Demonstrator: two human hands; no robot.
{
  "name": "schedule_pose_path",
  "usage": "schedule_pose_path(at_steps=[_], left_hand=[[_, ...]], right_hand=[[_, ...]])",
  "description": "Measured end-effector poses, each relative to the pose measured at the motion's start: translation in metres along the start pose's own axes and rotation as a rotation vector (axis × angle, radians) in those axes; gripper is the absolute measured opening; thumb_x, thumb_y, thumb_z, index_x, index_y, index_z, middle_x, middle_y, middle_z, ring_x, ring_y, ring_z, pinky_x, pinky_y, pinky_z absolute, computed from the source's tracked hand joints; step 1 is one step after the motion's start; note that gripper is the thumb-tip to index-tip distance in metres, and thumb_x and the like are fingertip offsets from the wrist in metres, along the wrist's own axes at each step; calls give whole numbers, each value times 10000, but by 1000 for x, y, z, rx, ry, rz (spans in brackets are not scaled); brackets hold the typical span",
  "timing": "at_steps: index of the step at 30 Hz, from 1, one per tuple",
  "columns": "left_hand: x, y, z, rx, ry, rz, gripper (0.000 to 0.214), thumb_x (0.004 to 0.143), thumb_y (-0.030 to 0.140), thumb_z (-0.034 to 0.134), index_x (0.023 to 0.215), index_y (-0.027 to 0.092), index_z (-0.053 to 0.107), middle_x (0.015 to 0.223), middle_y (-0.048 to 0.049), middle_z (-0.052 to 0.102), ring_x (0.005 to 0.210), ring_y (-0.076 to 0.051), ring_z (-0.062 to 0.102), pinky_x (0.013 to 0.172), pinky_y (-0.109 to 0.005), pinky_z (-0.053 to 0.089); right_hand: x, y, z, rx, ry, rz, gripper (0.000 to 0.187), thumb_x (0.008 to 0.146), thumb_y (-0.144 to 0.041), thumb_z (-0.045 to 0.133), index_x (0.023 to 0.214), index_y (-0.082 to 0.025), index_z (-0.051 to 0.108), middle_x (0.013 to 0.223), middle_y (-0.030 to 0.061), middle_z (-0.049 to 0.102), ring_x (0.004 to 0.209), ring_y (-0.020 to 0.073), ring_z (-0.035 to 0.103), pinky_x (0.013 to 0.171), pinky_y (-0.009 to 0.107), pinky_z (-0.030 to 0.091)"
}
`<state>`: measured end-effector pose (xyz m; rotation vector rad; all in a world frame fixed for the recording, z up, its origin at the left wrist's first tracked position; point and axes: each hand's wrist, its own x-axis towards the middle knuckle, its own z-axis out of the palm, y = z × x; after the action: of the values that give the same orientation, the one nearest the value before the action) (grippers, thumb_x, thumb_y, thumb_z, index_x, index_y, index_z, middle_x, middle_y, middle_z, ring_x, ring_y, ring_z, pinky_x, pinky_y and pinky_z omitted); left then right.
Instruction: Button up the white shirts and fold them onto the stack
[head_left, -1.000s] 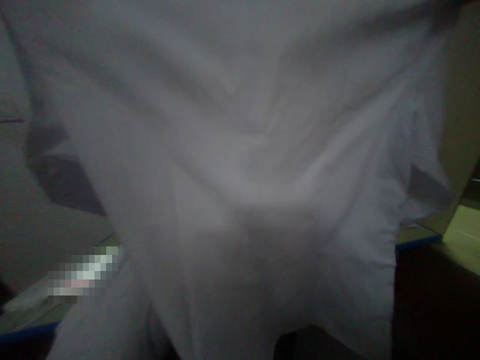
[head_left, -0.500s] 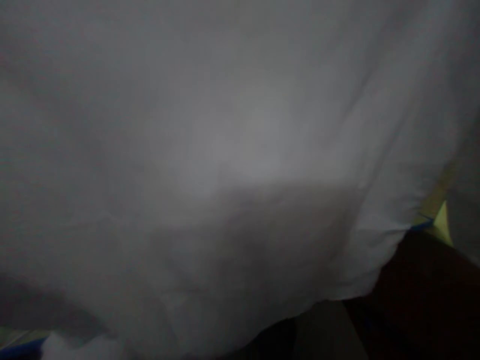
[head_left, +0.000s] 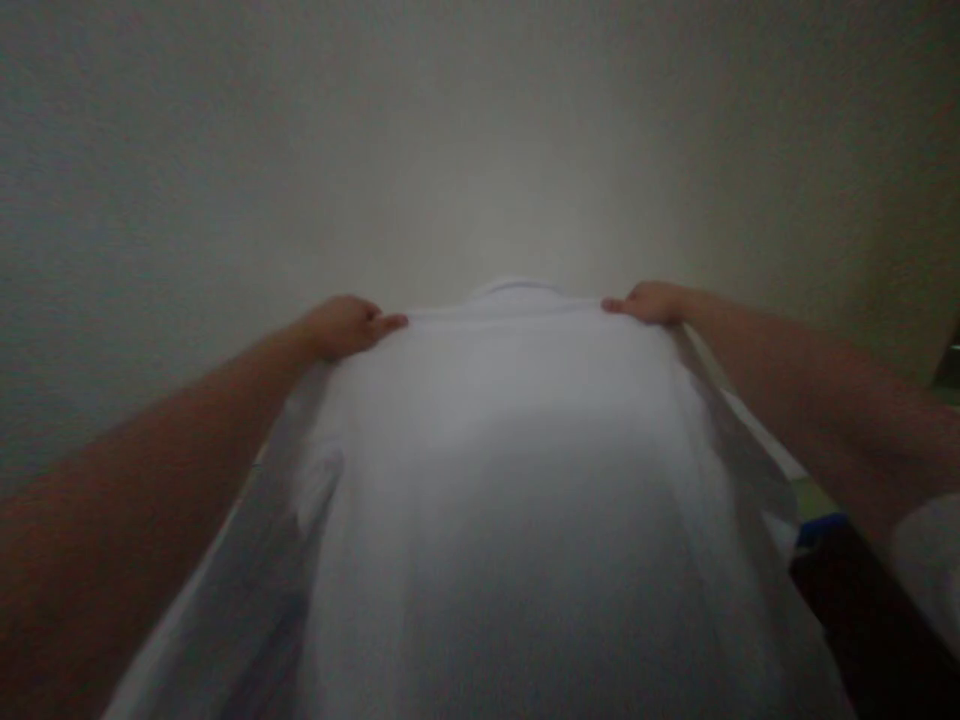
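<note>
A white collared shirt (head_left: 517,390) hangs stretched out in front of me, its collar at the top middle and its broad panel facing me. My left hand (head_left: 349,325) pinches it at the left shoulder, thumb lying along the top edge. At the opposite shoulder my right hand (head_left: 649,302) grips the cloth the same way. Both arms reach forward at about equal height. The sleeves droop on either side below my hands. Dim light and blur hide the finer details of the cloth.
A plain pale wall (head_left: 480,140) stands behind the shirt. At the lower right there is a dark brown surface (head_left: 870,610) with a blue edge (head_left: 821,528) beside it. The shirt hides most of what lies below.
Earlier, white cloth filled nearly the whole view and no hands showed. Now the shirt is lower and farther off, spread between both hands, with the wall visible above it.
</note>
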<state>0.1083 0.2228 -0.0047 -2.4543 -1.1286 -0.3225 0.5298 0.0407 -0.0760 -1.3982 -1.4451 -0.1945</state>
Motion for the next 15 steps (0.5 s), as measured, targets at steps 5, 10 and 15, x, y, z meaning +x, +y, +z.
schedule_pose_path(at_steps=[5,10,15], left_hand=[[27,-12,77,-218,-101,-50,603,833,595,279,744,125,647,750,-122,644,714,-185,573,644,-250,371],[46,-15,158,-339,-186,-77,481,854,498,298,786,155,627,798,-108,645,762,-195,570,670,-268,373],[52,-30,212,-396,-177,-15,398,831,474,355,786,158,594,783,-83,625,740,-185,551,651,-264,365]], right_hand=[[46,53,52,-669,-586,224,641,725,-687,464,721,-82,677,748,185,641,742,215,604,713,300,416],[63,99,91,-740,-728,146,628,792,-643,381,970,-112,664,960,183,640,895,256,591,772,311,409],[67,133,114,-701,-755,78,553,773,-594,456,1006,-126,636,996,153,630,887,242,577,761,294,409]])
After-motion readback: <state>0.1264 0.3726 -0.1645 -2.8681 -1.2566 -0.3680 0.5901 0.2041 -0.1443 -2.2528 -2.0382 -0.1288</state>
